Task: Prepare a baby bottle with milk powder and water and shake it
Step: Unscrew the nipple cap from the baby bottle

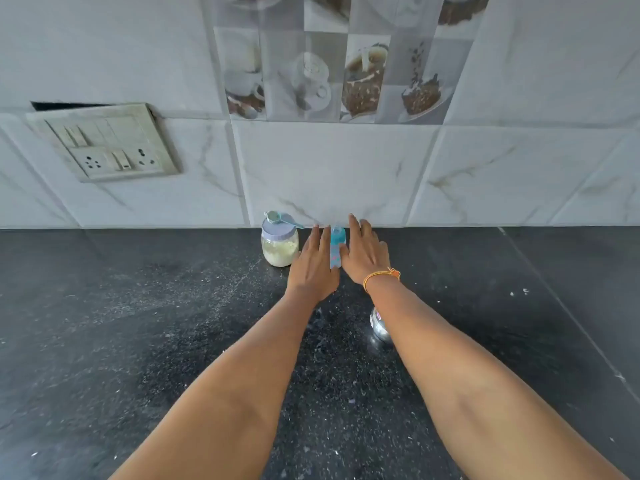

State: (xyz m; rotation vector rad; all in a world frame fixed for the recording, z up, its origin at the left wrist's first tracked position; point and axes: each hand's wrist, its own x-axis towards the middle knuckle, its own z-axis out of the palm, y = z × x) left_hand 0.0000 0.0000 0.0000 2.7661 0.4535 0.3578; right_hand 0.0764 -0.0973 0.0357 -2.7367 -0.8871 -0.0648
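From the head camera, I had both arms stretched far across the dark worktop (138, 341) toward the tiled wall (332, 168). The baby bottle (336, 247), blue with a teal cap, stood upright at the far edge, right between my hands. My left hand (313, 265) lay just left of it and my right hand (365, 251) just right, fingers of both straight and spread, neither one curled round anything; whether they touched the bottle I could not tell. The powder jar (280, 245) stood just left, lid on, a scoop (282, 218) resting on top. A steel cup (380, 327) sat nearer, partly under my right forearm. I judged the step was taking up the bottle: best to close one hand round its body, keep it upright, and draw it nearer without nudging the jar.
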